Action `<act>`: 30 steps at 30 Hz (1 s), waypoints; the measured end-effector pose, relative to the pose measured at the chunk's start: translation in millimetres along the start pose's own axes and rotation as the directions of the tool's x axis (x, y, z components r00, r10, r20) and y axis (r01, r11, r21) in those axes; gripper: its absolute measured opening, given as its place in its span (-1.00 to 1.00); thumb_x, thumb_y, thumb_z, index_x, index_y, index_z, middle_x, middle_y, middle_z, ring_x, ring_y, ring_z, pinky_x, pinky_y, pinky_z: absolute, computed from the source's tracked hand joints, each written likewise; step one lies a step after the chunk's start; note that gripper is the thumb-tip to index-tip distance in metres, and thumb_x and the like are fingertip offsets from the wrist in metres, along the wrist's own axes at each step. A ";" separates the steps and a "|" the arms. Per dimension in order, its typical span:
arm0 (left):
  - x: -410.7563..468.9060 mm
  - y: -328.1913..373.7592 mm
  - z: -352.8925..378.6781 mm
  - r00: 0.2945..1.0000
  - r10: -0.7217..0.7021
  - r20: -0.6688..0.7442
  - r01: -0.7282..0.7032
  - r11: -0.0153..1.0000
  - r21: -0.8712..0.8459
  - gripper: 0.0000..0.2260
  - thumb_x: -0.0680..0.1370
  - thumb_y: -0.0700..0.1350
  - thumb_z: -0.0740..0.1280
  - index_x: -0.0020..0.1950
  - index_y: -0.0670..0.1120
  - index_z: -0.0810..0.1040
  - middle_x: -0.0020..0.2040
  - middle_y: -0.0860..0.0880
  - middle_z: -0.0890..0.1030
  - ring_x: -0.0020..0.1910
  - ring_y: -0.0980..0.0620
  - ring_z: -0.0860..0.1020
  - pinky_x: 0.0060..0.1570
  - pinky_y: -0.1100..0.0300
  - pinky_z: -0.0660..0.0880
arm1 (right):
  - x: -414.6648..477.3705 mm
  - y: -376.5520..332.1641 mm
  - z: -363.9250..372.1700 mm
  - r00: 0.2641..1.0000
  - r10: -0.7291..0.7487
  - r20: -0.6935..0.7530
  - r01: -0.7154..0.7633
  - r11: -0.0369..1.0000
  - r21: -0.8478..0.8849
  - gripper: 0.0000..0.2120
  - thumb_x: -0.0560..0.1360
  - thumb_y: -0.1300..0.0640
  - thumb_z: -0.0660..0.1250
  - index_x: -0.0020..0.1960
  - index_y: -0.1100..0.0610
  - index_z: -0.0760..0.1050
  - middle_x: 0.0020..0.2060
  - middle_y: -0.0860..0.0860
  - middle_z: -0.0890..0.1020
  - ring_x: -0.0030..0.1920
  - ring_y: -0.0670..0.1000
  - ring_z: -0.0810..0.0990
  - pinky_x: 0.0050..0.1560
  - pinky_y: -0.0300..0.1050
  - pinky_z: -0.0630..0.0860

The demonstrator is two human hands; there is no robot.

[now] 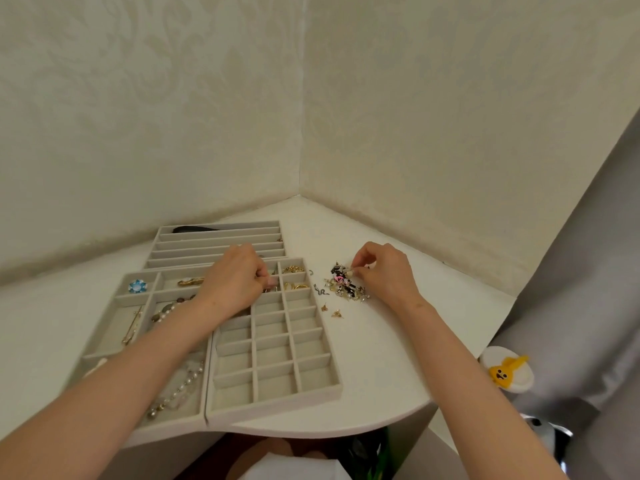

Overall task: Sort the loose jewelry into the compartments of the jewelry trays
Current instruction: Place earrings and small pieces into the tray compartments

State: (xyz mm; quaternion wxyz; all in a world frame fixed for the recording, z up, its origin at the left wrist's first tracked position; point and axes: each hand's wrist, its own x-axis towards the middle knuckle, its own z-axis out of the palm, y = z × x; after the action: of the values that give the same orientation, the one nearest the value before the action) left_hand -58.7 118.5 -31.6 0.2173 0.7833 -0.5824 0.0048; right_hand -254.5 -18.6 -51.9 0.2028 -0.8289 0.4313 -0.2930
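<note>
While the right hand (384, 271) pinches one piece (350, 271) from the loose jewelry pile (346, 285) toward the desk's (381, 358) far right edge, tangled neighbours may lift along and scatter. Left hand (235, 278) curls over the compartment tray (254, 344); any grip is indiscernible.

The left hand (239, 278) curls its fingers so tightly that I can't see whether anything sits inside them. The compartments of the grid tray (273, 372) right beneath that grip are covered. Back from the grip, the forearm crosses the bead necklace (166, 310) and hides part of it, along with part of the open tray (114, 327). The right hand (384, 271) pinches a pale bit (349, 271) too small to name. Just beside that pinch, the pieces of the loose pile (346, 287) blur together. Far beyond the left grip, a dark thing (194, 229) shows only partly above a divider of the long-slot tray (221, 244). Both arms run off the bottom edge.
</note>
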 end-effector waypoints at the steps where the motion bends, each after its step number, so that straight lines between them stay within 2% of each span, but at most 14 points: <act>1: -0.6 0.4 0.7 1.000 0.016 0.001 -0.016 1.000 0.019 -0.81 0.49 -0.01 0.37 -0.21 -0.12 0.59 -0.12 0.01 0.46 -0.07 0.05 0.42 -0.10 0.15 0.41 | -0.1 -0.1 0.1 1.000 -0.011 0.000 0.011 1.000 0.012 -0.86 0.37 0.25 0.41 -0.25 0.04 0.52 -0.31 -0.21 0.51 -0.06 -0.03 0.49 0.07 -0.06 0.38; 4: -2.0 1.2 3.1 0.999 0.046 0.008 -0.046 0.996 0.076 -0.83 0.50 0.00 0.35 -0.23 -0.05 0.49 -0.08 0.04 0.43 -0.04 0.06 0.40 -0.07 0.16 0.42 | -0.1 0.5 -0.1 1.000 -0.022 -0.022 0.024 0.997 0.077 -0.85 0.37 0.24 0.43 -0.27 0.03 0.53 -0.30 -0.20 0.54 -0.09 -0.08 0.48 0.00 -0.14 0.35; 6: -1.8 0.2 3.8 0.999 0.032 -0.005 -0.031 0.994 0.101 -0.78 0.48 0.02 0.36 -0.29 -0.03 0.43 -0.10 0.04 0.43 -0.07 0.06 0.40 -0.09 0.14 0.44 | -0.5 0.2 -1.8 0.999 0.006 -0.052 0.006 0.976 0.218 -0.83 0.37 0.27 0.43 -0.30 0.05 0.52 -0.29 -0.13 0.60 -0.14 -0.11 0.52 -0.09 -0.20 0.38; 9: -1.1 0.4 2.2 0.999 0.016 -0.038 -0.012 0.995 0.103 -0.75 0.46 0.04 0.39 -0.34 -0.01 0.42 -0.10 0.03 0.46 -0.08 0.05 0.44 -0.16 0.16 0.41 | -3.6 -4.2 -6.4 0.997 0.055 -0.050 -0.024 0.880 0.475 -0.82 0.38 0.36 0.41 -0.28 0.13 0.52 -0.34 -0.05 0.62 -0.33 -0.15 0.54 -0.24 -0.25 0.46; 11: -0.3 2.7 -0.6 0.996 0.041 -0.074 -0.034 0.996 0.088 -0.78 0.47 0.05 0.38 -0.28 -0.02 0.46 -0.11 0.05 0.46 -0.09 0.06 0.44 -0.20 0.20 0.34 | -4.6 -6.5 -8.1 0.998 0.054 -0.024 -0.030 0.811 0.585 -0.83 0.41 0.42 0.37 -0.25 0.19 0.53 -0.36 0.01 0.61 -0.40 -0.09 0.56 -0.30 -0.24 0.50; 14: 3.7 12.2 -6.4 0.987 0.119 -0.107 -0.113 0.992 0.056 -0.88 0.51 0.01 0.32 -0.16 -0.01 0.49 -0.11 0.09 0.46 -0.13 0.11 0.42 -0.24 0.22 0.27 | -5.2 -9.5 -8.6 1.000 0.010 0.028 -0.027 0.734 0.679 -0.90 0.43 0.45 0.34 -0.17 0.29 0.55 -0.28 0.14 0.63 -0.36 0.02 0.61 -0.24 -0.14 0.58; 16: 9.7 23.2 -7.9 0.988 0.133 -0.081 -0.138 0.988 -0.065 -0.92 0.51 -0.02 0.32 -0.12 0.00 0.49 -0.12 0.12 0.50 -0.21 0.16 0.44 -0.28 0.25 0.26 | -6.6 -12.3 -8.8 0.998 -0.028 0.048 -0.014 0.708 0.706 -0.90 0.43 0.46 0.34 -0.16 0.30 0.57 -0.28 0.14 0.64 -0.33 0.06 0.64 -0.22 -0.13 0.60; 18: 15.0 37.3 -5.9 0.991 0.135 0.002 -0.130 0.958 -0.257 -0.85 0.48 0.01 0.37 -0.05 0.00 0.47 -0.16 0.17 0.51 -0.25 0.25 0.45 -0.26 0.26 0.35 | -8.6 -15.6 -9.8 0.995 -0.072 0.065 0.002 0.683 0.731 -0.89 0.42 0.48 0.34 -0.16 0.32 0.57 -0.32 0.11 0.65 -0.33 0.05 0.65 -0.24 -0.16 0.59; 20: 18.1 50.8 0.3 0.983 0.174 0.058 -0.144 0.929 -0.342 -0.78 0.46 0.05 0.39 -0.01 -0.01 0.45 -0.20 0.19 0.51 -0.25 0.22 0.48 -0.20 0.24 0.41 | -10.0 -18.0 -10.5 0.989 -0.117 0.092 0.010 0.667 0.745 -0.90 0.42 0.48 0.34 -0.14 0.34 0.56 -0.35 0.11 0.65 -0.33 0.07 0.66 -0.23 -0.12 0.61; 24: 21.2 62.6 10.9 0.978 0.209 -0.023 -0.202 0.902 -0.381 -0.90 0.48 -0.09 0.38 -0.15 -0.04 0.48 -0.26 0.07 0.54 -0.25 0.09 0.50 -0.24 0.26 0.40 | -11.7 -18.1 -12.7 0.977 -0.164 0.137 0.001 0.643 0.766 -0.89 0.43 0.48 0.32 -0.13 0.32 0.55 -0.34 0.13 0.67 -0.32 0.11 0.66 -0.15 0.02 0.63; 27: 21.8 60.1 9.8 0.979 0.200 -0.028 -0.197 0.920 -0.338 -0.91 0.49 -0.10 0.36 -0.18 -0.04 0.48 -0.28 0.04 0.57 -0.26 0.07 0.51 -0.22 0.19 0.42 | -12.5 -18.4 -13.2 0.979 -0.153 0.134 -0.002 0.654 0.756 -0.89 0.45 0.44 0.32 -0.11 0.28 0.57 -0.29 0.11 0.68 -0.27 0.07 0.66 -0.16 -0.06 0.62; 28: 21.7 57.1 7.7 0.981 0.194 -0.020 -0.190 0.929 -0.319 -0.91 0.49 -0.09 0.36 -0.18 -0.04 0.49 -0.28 0.04 0.58 -0.26 0.07 0.50 -0.21 0.17 0.43 | -12.1 -17.3 -12.0 0.987 -0.122 0.101 0.010 0.684 0.729 -0.89 0.46 0.40 0.34 -0.10 0.24 0.59 -0.27 0.10 0.68 -0.25 0.05 0.66 -0.17 -0.11 0.60; 30: 21.5 48.4 2.4 0.986 0.168 -0.011 -0.165 0.949 -0.271 -0.91 0.49 -0.08 0.37 -0.19 -0.02 0.50 -0.27 0.07 0.55 -0.25 0.09 0.49 -0.19 0.19 0.42 | -9.2 -10.5 -8.8 0.999 -0.044 -0.021 0.047 0.810 0.585 -0.89 0.47 0.30 0.35 -0.11 0.14 0.61 -0.24 0.05 0.68 -0.23 -0.02 0.63 -0.18 -0.13 0.55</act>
State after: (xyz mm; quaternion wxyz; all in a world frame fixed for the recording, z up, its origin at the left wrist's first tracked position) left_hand -96.6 87.1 -12.0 0.3174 0.6944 -0.6429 -0.0614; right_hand -258.3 -5.9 -42.0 0.4394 -0.7355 0.3009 -0.4189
